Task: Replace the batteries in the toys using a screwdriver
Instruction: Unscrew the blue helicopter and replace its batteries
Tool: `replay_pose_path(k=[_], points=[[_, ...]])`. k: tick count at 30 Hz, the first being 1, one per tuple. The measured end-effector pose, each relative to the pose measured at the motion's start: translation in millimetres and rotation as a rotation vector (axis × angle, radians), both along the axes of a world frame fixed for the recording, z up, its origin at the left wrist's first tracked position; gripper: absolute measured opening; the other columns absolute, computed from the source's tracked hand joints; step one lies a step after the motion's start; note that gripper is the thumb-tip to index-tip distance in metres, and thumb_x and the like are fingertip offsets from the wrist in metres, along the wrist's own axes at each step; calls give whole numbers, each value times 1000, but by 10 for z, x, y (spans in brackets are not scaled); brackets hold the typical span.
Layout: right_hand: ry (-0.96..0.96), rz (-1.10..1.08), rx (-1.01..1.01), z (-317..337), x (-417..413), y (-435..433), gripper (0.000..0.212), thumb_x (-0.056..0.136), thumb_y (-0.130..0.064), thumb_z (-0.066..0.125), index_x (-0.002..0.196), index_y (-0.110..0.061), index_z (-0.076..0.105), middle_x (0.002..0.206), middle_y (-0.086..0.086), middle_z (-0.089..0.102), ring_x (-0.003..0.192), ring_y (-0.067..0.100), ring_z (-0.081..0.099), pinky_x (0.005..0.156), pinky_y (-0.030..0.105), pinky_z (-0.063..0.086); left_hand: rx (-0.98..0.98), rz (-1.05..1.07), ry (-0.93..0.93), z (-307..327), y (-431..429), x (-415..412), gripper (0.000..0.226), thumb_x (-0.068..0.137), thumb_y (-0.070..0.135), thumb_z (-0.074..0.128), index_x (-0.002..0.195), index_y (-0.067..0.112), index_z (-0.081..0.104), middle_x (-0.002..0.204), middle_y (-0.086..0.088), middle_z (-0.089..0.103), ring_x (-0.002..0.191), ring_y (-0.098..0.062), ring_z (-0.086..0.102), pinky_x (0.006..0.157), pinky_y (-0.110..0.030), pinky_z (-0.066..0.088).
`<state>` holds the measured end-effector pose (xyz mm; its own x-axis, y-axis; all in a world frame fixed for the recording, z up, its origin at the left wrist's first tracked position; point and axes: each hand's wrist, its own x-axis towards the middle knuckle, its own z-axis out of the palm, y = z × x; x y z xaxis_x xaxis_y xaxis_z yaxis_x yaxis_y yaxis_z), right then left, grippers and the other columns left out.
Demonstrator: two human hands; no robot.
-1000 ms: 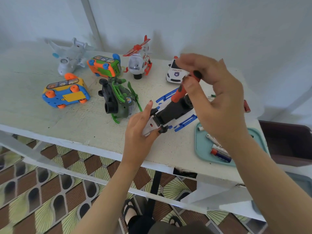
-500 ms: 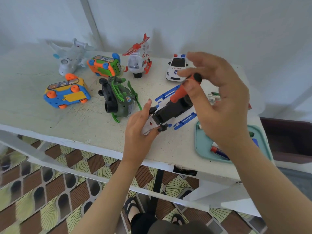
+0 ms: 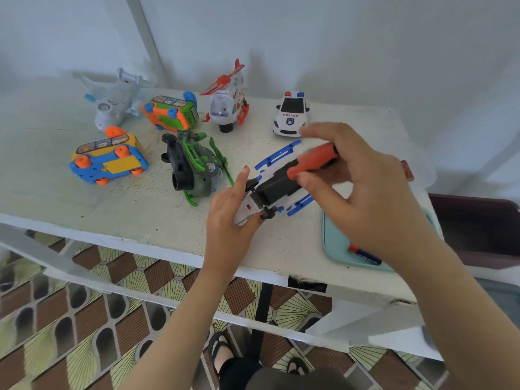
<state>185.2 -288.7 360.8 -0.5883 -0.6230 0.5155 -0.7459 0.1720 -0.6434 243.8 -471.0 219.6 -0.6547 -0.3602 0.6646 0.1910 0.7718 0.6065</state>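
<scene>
Two hands: left hand (image 3: 228, 220) round blocky plastic toy (image 3: 274, 188), right hand (image 3: 374, 201) in pinch on perhaps tapered screwdriver (image 3: 311, 159).

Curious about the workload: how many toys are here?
7: plane, orange bus, blue bus, white helicopter, green helicopter, police car behind; blue-white toy in the left hand. Others may be hidden.
</scene>
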Motion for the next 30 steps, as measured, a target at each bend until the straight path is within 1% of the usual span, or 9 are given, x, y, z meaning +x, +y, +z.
replay_pose_path(k=[2,4,7,12,18,20,24,27,30], points=[[25,-56,65,28,-5,66,22,87,-18,67,108,-16,62,83,-18,67,72,10,65,72,20,51,11,15,-8,8,5,1,80,78,18,76,145,23,32,114,10,54,100,-11,51,91,-8,37],[24,-84,143,44,-20,131,13,83,-15,72,95,-17,67,69,-23,60,67,9,61,66,17,48,13,35,-7,27,19,-4,81,78,18,75,145,22,30,110,6,55,98,-5,48,89,-4,35],[6,-79,262,26,0,191,10,82,-17,69,90,-23,69,57,-15,54,61,7,55,56,14,42,14,70,14,45,62,-23,84,78,20,76,147,17,28,103,0,60,95,1,44,87,-2,34],[-49,-90,256,-6,53,244,4,82,-22,63,83,-24,67,53,-8,52,57,15,51,55,27,40,74,99,47,83,141,-50,77,81,36,67,146,19,30,104,8,57,97,-1,45,89,-2,33],[-140,-84,275,-82,59,216,9,80,-33,55,84,-27,61,52,-1,54,45,11,43,49,25,38,40,115,58,87,157,-41,76,80,31,71,144,17,31,99,7,55,93,0,45,88,-7,34],[-153,-93,319,-134,68,206,7,81,-35,54,86,-31,58,52,-3,56,46,10,44,47,23,36,33,131,49,74,141,-50,82,78,19,79,144,17,30,97,8,54,92,-5,48,88,-5,34],[14,-144,443,-287,152,183,22,93,-43,44,102,-31,59,54,-6,54,46,10,47,44,18,33,23,143,62,74,143,-61,83,76,18,80,144,14,31,97,8,54,93,-3,48,89,-5,33],[146,-176,396,-365,248,169,30,92,-40,40,101,-22,62,51,-10,53,40,4,44,40,18,34,29,153,58,68,146,-70,83,76,16,78,144,13,31,96,9,53,91,-11,50,88,-5,33],[185,-175,341,-397,324,171,29,94,-35,40,105,-18,61,50,-11,49,37,4,40,36,21,36,80,155,61,85,143,-66,82,79,26,75,147,8,33,96,12,52,92,-13,51,86,-4,34]])
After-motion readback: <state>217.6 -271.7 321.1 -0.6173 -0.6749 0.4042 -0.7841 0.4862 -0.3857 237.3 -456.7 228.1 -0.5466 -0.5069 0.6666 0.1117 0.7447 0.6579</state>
